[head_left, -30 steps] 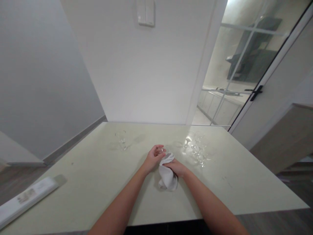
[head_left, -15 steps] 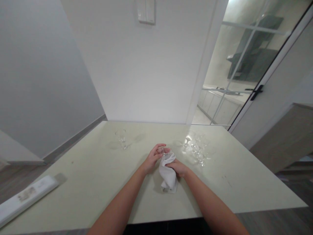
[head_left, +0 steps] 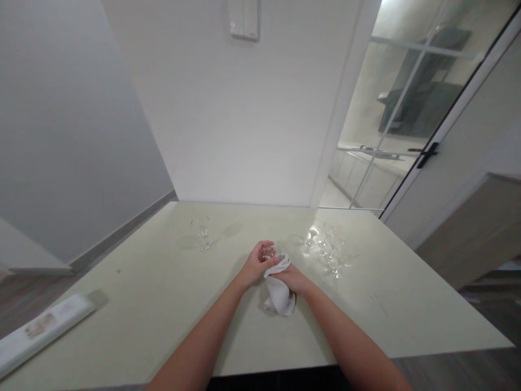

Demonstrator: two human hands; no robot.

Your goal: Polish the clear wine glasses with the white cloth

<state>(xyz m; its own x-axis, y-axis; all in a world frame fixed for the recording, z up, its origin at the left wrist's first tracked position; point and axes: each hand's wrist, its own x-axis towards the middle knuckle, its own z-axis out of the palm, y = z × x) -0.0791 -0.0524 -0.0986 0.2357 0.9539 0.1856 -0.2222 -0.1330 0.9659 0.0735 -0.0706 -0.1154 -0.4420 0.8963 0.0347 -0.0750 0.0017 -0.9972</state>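
Observation:
My left hand [head_left: 255,265] is curled round a small clear glass [head_left: 272,251] held just above the pale table [head_left: 163,304]. My right hand [head_left: 292,279] grips a white cloth [head_left: 280,292] and presses its top end against the glass; the rest of the cloth hangs down to the tabletop. Most of the glass is hidden by my fingers and the cloth.
One clear stemmed glass [head_left: 202,232] stands alone at the back left. Several more clear glasses [head_left: 329,250] cluster at the back right. A long white box [head_left: 38,332] lies near the front left edge. A white wall rises behind the table, with a glass door to the right.
Both hands stay together over the same spot. The cloth has shifted slightly round the glass, and its hanging end has bunched a little.

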